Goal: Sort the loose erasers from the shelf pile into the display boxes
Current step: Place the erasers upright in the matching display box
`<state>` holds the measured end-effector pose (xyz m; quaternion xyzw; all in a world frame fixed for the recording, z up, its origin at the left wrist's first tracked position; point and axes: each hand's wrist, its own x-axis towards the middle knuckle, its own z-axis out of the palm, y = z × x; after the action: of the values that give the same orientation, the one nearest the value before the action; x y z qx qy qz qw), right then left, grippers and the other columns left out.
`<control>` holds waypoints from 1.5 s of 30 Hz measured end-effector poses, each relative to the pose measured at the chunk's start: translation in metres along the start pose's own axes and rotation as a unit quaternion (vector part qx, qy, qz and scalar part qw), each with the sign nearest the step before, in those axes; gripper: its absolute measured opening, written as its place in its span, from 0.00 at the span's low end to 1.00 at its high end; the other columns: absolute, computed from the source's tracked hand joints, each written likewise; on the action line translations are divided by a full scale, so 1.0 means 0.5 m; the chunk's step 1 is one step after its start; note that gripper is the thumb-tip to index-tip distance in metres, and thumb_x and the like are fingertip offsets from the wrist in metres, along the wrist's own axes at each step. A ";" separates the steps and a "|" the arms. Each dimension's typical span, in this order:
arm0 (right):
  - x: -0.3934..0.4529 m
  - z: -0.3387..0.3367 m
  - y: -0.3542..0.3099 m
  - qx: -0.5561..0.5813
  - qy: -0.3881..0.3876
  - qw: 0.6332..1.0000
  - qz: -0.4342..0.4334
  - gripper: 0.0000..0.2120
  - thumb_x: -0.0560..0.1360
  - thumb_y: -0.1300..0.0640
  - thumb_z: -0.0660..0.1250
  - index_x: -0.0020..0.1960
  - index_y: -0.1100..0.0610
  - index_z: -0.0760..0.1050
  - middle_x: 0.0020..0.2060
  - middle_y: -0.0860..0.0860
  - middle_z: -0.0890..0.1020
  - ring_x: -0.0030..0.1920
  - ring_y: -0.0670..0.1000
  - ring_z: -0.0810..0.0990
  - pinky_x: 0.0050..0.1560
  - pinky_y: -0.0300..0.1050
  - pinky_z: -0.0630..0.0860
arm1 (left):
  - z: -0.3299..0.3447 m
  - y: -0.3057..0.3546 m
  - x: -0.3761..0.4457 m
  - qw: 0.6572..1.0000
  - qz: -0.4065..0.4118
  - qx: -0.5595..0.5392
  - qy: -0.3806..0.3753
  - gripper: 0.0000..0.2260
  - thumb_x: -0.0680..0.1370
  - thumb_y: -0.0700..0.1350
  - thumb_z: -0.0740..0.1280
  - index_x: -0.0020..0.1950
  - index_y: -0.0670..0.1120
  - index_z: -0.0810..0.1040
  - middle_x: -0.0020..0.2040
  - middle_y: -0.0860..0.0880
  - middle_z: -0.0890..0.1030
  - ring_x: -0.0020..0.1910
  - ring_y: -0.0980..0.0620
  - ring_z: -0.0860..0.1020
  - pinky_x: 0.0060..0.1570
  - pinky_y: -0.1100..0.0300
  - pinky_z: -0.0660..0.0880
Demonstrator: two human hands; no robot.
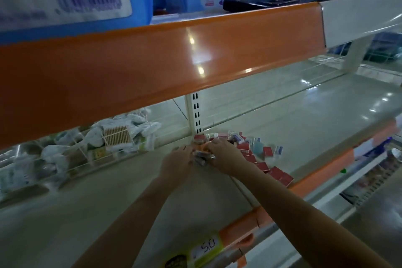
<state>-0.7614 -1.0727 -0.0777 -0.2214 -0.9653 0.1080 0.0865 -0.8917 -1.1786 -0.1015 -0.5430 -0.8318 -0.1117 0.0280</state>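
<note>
Head view: left hand and right hand both clutch small bundle of erasers far back on shelf, beside loose pile. Display boxes not visible. Risk: overfull grip spills erasers, blur hides count.

— How are the arms placed?
— Both are stretched far forward, and the wrists are brought close together.

— And the left hand?
— It is turned knuckles up, its fingers curled around a small bundle.

— The right hand?
— It is set just beside the left, fingers bent down and pinched on the same bundle.
</note>
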 end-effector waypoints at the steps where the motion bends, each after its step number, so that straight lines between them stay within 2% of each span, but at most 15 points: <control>1: 0.004 0.002 0.000 0.005 -0.004 1.000 -0.005 0.17 0.77 0.52 0.62 0.64 0.57 0.73 0.61 0.56 0.75 0.63 0.56 0.71 0.62 0.50 0.69 | 0.002 0.000 0.002 1.000 0.000 -0.013 -0.003 0.14 0.75 0.45 0.63 0.61 0.46 0.72 0.58 0.47 0.76 0.58 0.46 0.73 0.50 0.55 0.70; 5: 0.014 0.000 0.005 0.025 -0.011 1.000 -0.012 0.17 0.75 0.51 0.64 0.62 0.55 0.74 0.60 0.56 0.75 0.62 0.56 0.71 0.61 0.50 0.68 | 0.006 0.001 0.007 0.998 -0.005 -0.057 0.002 0.13 0.75 0.43 0.65 0.59 0.44 0.74 0.56 0.45 0.77 0.56 0.45 0.74 0.49 0.55 0.69; 10: 0.016 0.000 0.021 0.051 -0.027 0.998 -0.010 0.13 0.77 0.52 0.62 0.59 0.54 0.77 0.58 0.56 0.76 0.61 0.56 0.69 0.60 0.48 0.67 | 0.007 0.005 0.008 0.999 0.020 -0.040 -0.006 0.12 0.76 0.45 0.64 0.56 0.40 0.74 0.54 0.42 0.76 0.53 0.43 0.74 0.47 0.55 0.69; 18: -0.011 -0.010 0.045 0.090 0.000 0.996 -0.012 0.12 0.74 0.56 0.66 0.57 0.54 0.75 0.55 0.52 0.77 0.56 0.52 0.73 0.60 0.49 0.71 | -0.008 -0.004 0.001 0.999 0.041 -0.026 -0.003 0.12 0.75 0.51 0.67 0.55 0.48 0.77 0.53 0.49 0.79 0.55 0.49 0.73 0.51 0.55 0.71; 21: -0.030 -0.017 0.046 0.112 0.012 0.993 -0.035 0.13 0.74 0.57 0.67 0.58 0.55 0.75 0.55 0.52 0.78 0.54 0.51 0.75 0.60 0.47 0.72 | -0.027 -0.011 -0.021 0.998 0.027 -0.062 -0.004 0.09 0.73 0.51 0.68 0.52 0.51 0.80 0.49 0.52 0.80 0.49 0.52 0.75 0.46 0.58 0.71; 24: -0.047 -0.020 0.025 0.128 0.012 0.990 -0.057 0.11 0.75 0.56 0.67 0.56 0.54 0.75 0.52 0.49 0.77 0.52 0.48 0.76 0.56 0.40 0.73 | -0.044 -0.018 -0.058 0.995 0.005 -0.100 -0.006 0.05 0.73 0.49 0.69 0.48 0.50 0.80 0.42 0.54 0.78 0.42 0.55 0.76 0.39 0.64 0.68; 27: -0.062 -0.013 -0.008 0.143 0.005 0.987 -0.067 0.08 0.75 0.54 0.67 0.54 0.52 0.75 0.48 0.45 0.74 0.48 0.45 0.74 0.51 0.38 0.73 | -0.062 -0.027 -0.110 0.989 -0.037 -0.145 -0.005 0.03 0.73 0.47 0.70 0.46 0.50 0.79 0.38 0.57 0.75 0.36 0.60 0.72 0.35 0.72 0.63; 29: -0.072 -0.004 -0.040 0.156 -0.009 0.984 -0.080 0.09 0.74 0.53 0.67 0.54 0.50 0.75 0.47 0.43 0.73 0.46 0.43 0.72 0.48 0.37 0.71 | -0.075 -0.040 -0.158 0.983 -0.069 -0.170 -0.013 0.03 0.73 0.46 0.70 0.46 0.50 0.79 0.38 0.57 0.76 0.35 0.63 0.72 0.36 0.74 0.65; 32: -0.083 0.007 -0.106 0.178 -0.020 0.977 -0.120 0.08 0.74 0.53 0.68 0.52 0.48 0.74 0.44 0.40 0.71 0.43 0.40 0.71 0.43 0.31 0.68 | -0.098 -0.066 -0.242 0.973 -0.117 -0.197 -0.021 0.03 0.74 0.48 0.69 0.46 0.53 0.79 0.40 0.57 0.79 0.38 0.63 0.75 0.39 0.71 0.69; 35: -0.088 0.016 -0.184 0.202 -0.036 0.964 -0.169 0.08 0.73 0.54 0.69 0.50 0.47 0.73 0.44 0.40 0.71 0.42 0.41 0.73 0.41 0.29 0.70 | -0.125 -0.103 -0.327 0.963 -0.165 -0.212 -0.005 0.03 0.73 0.48 0.69 0.46 0.55 0.80 0.38 0.57 0.80 0.38 0.62 0.76 0.37 0.70 0.70; 40: -0.083 0.027 -0.317 0.231 -0.049 0.943 -0.234 0.09 0.72 0.54 0.71 0.51 0.50 0.75 0.43 0.40 0.70 0.40 0.41 0.73 0.40 0.28 0.70 | -0.185 -0.166 -0.465 0.947 -0.211 -0.234 0.054 0.06 0.74 0.47 0.70 0.44 0.59 0.77 0.37 0.59 0.80 0.36 0.62 0.77 0.35 0.71 0.70; 45: -0.080 0.035 -0.454 0.253 -0.035 0.929 -0.269 0.11 0.71 0.53 0.71 0.52 0.51 0.76 0.41 0.38 0.70 0.41 0.41 0.72 0.41 0.28 0.68 | -0.242 -0.245 -0.593 0.917 -0.244 -0.284 0.137 0.06 0.74 0.47 0.71 0.43 0.59 0.79 0.39 0.59 0.82 0.36 0.59 0.79 0.35 0.70 0.72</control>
<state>-0.8225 -1.2932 -0.0432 0.0794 -0.9316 0.3293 0.1315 -0.8910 -1.5182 -0.0526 -0.2872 -0.8599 -0.4200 -0.0416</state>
